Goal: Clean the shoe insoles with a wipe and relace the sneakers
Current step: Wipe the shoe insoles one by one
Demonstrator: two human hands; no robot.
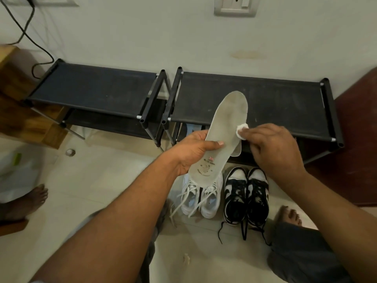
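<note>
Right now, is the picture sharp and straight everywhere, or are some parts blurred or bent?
Head view: insole and wipe sharp at centre; borders smear, as at the left bare foot; shoe rack bows from the wide lens; light dim, soft, no glare.

Pale wall, socket up top; two black racks side by side below; cream floor.

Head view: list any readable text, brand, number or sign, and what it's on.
Nothing fully readable.
Insole, heel print by a small flag emblem: too blurred to read.
Pale item on the lower shelf of the rack: dark mark, too small to read.
Black-and-white sneakers: curved side logo, no letters.
White sneakers, wipe: no text visible.
</note>
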